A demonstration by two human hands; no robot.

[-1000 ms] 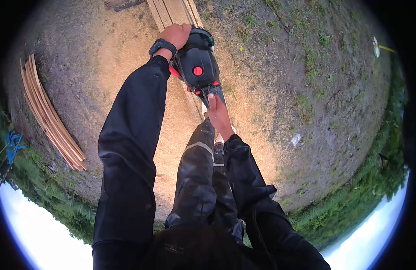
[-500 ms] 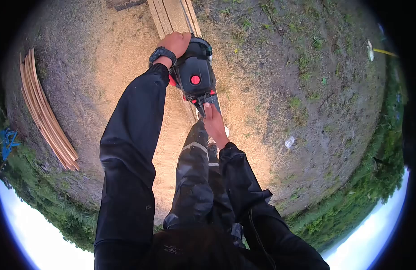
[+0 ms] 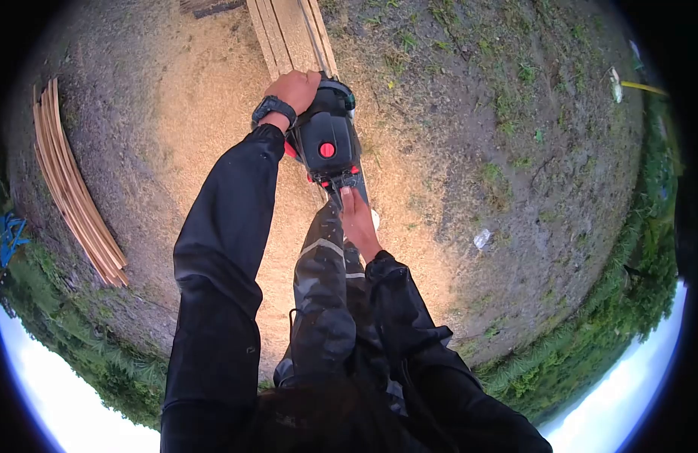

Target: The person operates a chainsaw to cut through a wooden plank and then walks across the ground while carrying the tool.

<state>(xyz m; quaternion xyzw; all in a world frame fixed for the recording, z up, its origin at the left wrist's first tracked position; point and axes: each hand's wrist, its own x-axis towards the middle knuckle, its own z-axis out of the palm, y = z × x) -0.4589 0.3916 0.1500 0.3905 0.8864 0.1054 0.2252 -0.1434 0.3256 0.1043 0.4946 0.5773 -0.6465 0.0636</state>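
Note:
A black chainsaw [image 3: 330,133] with a red round knob on its cover lies over a length of sawn timber [image 3: 292,30]. Wrapped round its front handle is my left hand [image 3: 297,91], with a dark watch on the wrist. My right hand [image 3: 358,223] grips the rear handle, thumb on top; its other fingers are mostly hidden. The saw's bar runs away from me along the timber, near its right side, where thin lines run lengthwise in the wood.
Sawdust [image 3: 205,113] covers the ground around the timber and my legs [image 3: 322,302]. Several long thin boards [image 3: 77,189] are stacked at the left. A dark log piece [image 3: 213,7] lies at the top, and a clear crumpled scrap [image 3: 481,239] at the right.
The chainsaw and both hands have come slightly closer to my body, lower in the view. Both hands keep their grip.

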